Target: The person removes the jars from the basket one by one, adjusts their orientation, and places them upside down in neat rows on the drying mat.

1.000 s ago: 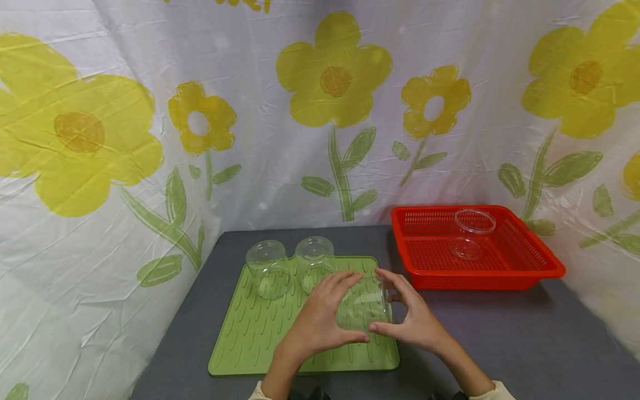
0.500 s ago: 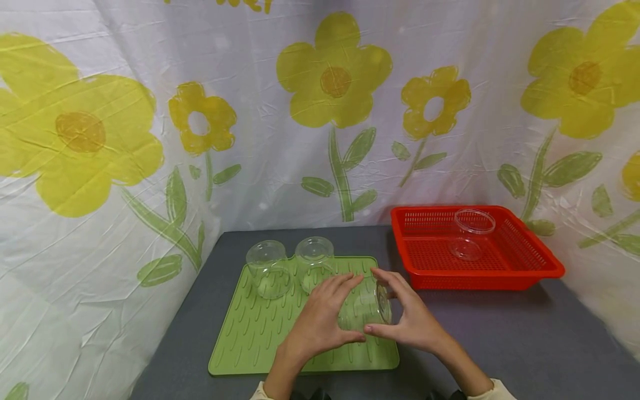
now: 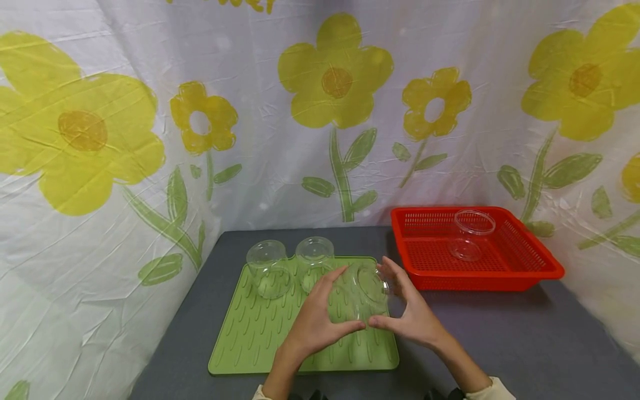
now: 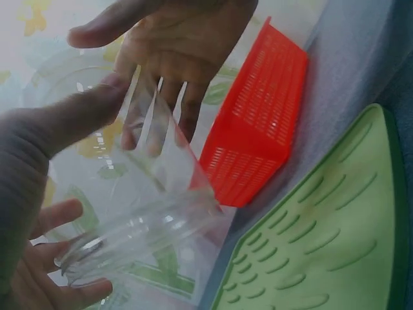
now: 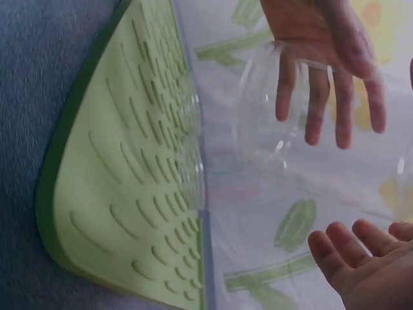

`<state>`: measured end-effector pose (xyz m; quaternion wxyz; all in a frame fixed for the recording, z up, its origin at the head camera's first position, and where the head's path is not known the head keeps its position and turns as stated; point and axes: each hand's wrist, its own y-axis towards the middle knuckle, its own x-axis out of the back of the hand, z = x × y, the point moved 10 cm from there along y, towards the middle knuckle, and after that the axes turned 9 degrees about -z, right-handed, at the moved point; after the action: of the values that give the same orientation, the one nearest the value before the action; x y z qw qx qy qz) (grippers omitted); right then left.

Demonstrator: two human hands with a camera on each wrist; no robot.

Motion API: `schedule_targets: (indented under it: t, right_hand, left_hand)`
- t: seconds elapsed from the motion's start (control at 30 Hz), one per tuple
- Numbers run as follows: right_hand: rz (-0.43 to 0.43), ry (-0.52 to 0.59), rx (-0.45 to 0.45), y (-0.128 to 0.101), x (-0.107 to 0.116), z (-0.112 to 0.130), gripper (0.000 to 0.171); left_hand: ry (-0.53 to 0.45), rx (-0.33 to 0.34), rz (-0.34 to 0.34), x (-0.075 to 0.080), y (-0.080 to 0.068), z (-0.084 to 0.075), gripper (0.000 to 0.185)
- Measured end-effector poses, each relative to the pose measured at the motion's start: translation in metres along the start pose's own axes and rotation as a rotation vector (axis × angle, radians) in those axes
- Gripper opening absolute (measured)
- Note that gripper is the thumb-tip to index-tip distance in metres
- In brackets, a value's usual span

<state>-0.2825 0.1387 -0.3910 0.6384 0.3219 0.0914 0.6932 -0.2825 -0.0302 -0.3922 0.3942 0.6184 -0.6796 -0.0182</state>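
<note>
Both hands hold a clear, see-through jar [image 3: 371, 286] tilted above the right part of a green ridged mat [image 3: 260, 339]. One round end of the jar faces the head camera. My left hand [image 3: 316, 319] spans its left side, thumb at the near side and fingers at the far side; in the left wrist view the thumb [image 4: 84, 116] overlaps the clear wall. Around the right side curves my right hand [image 3: 415, 312], its fingers partly behind the jar. Two similar clear jars, a left one [image 3: 268, 269] and a right one [image 3: 315, 261], stand along the mat's back edge.
A red perforated basket [image 3: 430, 273] sits at the back right of the grey table [image 3: 490, 328]. Inside it stands another clear jar [image 3: 472, 222]. Behind the table hangs a white cloth [image 3: 260, 139] printed with yellow flowers.
The jar has turned from lying sideways to having one end tipped up toward the head camera. Both hands have risen slightly with it. The other jars and the basket have stayed put.
</note>
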Motion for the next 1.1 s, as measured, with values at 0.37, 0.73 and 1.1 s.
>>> schedule_targets:
  t: [0.37, 0.73, 1.1]
  right_hand:
    - [-0.014, 0.215, -0.030, 0.011, -0.013, -0.001, 0.095]
    - [-0.199, -0.088, -0.272, 0.041, 0.006, -0.046, 0.107]
    - [-0.179, -0.209, -0.327, 0.053, -0.008, -0.075, 0.113]
  left_hand:
    - [-0.144, 0.118, -0.025, 0.003, -0.002, 0.013, 0.104]
    - [0.035, 0.223, -0.248, 0.071, -0.019, 0.066, 0.063]
    - [0.413, 0.379, -0.223, 0.116, -0.047, 0.120, 0.059]
